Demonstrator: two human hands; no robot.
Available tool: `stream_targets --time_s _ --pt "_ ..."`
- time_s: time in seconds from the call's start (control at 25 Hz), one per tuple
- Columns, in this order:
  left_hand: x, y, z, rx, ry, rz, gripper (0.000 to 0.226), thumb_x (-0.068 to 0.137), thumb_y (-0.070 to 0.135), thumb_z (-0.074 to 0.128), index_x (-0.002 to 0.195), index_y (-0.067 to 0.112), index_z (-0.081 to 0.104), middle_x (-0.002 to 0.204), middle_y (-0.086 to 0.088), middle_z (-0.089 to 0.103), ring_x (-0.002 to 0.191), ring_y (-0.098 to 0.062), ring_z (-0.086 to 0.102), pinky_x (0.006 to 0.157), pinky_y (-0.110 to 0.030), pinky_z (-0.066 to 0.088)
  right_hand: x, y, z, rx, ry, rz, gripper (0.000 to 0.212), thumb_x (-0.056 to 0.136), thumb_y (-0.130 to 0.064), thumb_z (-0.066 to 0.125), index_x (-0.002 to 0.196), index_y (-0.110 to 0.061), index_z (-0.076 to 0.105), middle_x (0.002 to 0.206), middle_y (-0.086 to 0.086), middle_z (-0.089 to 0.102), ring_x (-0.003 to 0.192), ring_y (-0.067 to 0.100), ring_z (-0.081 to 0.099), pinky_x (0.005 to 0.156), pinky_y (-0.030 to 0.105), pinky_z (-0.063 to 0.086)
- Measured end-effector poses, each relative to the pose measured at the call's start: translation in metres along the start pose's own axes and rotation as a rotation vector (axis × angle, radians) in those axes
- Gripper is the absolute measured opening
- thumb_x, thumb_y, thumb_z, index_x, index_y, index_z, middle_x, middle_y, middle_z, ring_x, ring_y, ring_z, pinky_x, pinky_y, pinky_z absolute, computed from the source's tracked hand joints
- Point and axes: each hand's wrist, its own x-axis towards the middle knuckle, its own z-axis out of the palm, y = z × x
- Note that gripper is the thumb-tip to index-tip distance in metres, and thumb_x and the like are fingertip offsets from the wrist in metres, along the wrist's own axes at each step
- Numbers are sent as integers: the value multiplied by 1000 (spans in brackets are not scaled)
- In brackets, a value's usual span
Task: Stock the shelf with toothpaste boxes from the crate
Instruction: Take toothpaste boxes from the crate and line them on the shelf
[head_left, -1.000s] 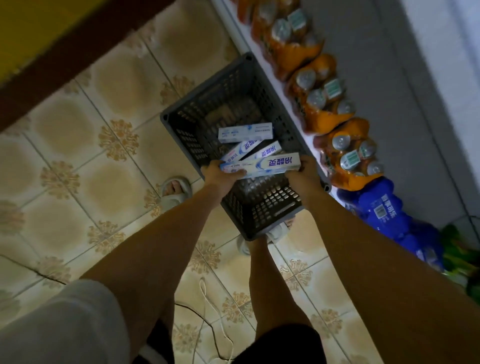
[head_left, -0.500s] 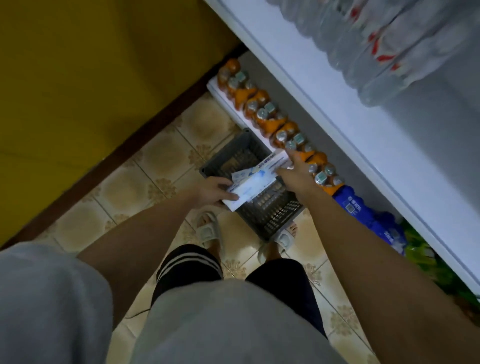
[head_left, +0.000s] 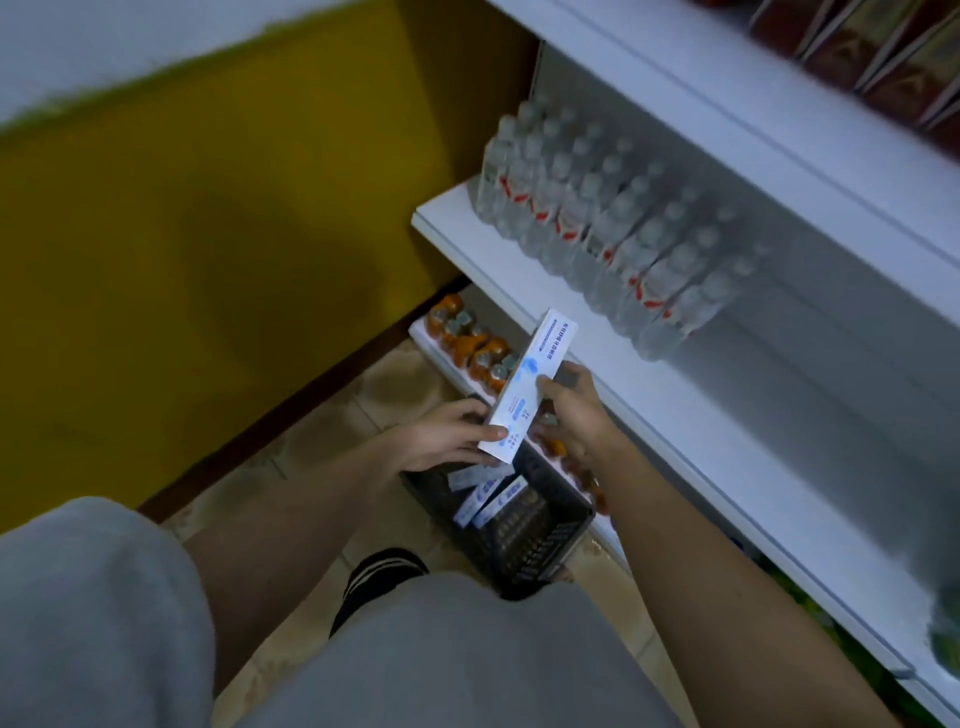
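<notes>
We gripped the toothpaste box (head_left: 530, 387) with both hands: left hand (head_left: 441, 440) pinched its near end, right hand (head_left: 574, 410) clamped its right side. Box tilted up above the crate (head_left: 545, 525), near the shelf (head_left: 691, 415) edge. Half a second earlier it sat lower, flatter over the crate.

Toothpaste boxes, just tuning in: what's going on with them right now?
A person holds a toothpaste box with both hands: the left hand grips its lower end, the right hand its side. It is raised above the dark crate on the floor, tilted toward the white shelf beside the bottled water packs. More boxes lie in the crate; none is visible on the shelf yet.
</notes>
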Motion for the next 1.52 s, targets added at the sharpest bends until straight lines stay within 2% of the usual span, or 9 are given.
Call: stream_targets --time_s 0.16,0.32,0.48,0.64,0.76,0.92,1.2,1.36,1.52 --pt "-1 35 27 195 -87 -12 49 90 35 68 125 4 51 116 -14 69 99 -29 71 85 -40 58 -3 -24 -18 71 28 -46 28 102 -20 49 128 -21 41 123 13 62 100 28 65 86 53 55" --pt "4 93 40 329 -9 105 55 96 57 42 131 15 51 125 -12 62 103 -26 68 82 -39 59 -12 -64 -42 57 -13 -21 30 104 -22 44 132 -15 49 106 10 68 87 26 66 79 42 54" --pt "9 176 28 504 260 492 46 90 48 61 127 24 48 132 0 48 120 -21 54 87 -37 55 -38 -124 -69 -87 -175 -59 25 105 -21 40 122 -12 56 93 7 71 74 18 67 63 30 54" --pt "-2 258 42 774 67 627 67 73 39 83 132 32 51 140 9 49 130 -10 46 102 -29 43 -70 -194 -97 -278 -249 -109 30 105 -22 39 125 -15 61 106 10 70 80 21 67 69 32 54" --pt "-17 306 67 886 -90 598 68 72 21 86 133 26 56 126 14 61 117 -3 56 91 -19 50 -98 -235 -113 -369 -253 -157 31 105 -23 37 119 -22 65 103 9 71 80 22 66 69 34 55" --pt "-35 357 93 1009 -149 640 54 70 20 87 119 25 66 110 13 70 100 -3 65 88 -23 52 -133 -276 -126 -459 -251 -221 33 105 -22 35 126 -18 61 104 5 70 78 17 65 61 26 54" --pt "-92 461 124 919 -160 762 44 68 8 82 110 15 68 104 -6 73 93 -19 69 76 -24 57 -219 -354 -144 -576 3 -649 30 97 -38 55 120 -21 63 122 4 67 114 21 64 98 38 52" --pt "-143 522 152 801 -228 901 50 68 4 79 115 5 63 104 -10 70 91 -14 70 72 -20 56 -301 -392 -165 -598 143 -835 39 90 -50 58 126 -34 56 119 -2 63 101 20 66 66 37 58" --pt "-179 565 189 686 -317 1001 84 40 29 99 113 8 64 105 -9 73 102 -20 69 81 -24 57 -362 -417 -181 -668 255 -988 40 88 -45 66 125 -32 56 113 1 66 81 28 69 56 36 54"
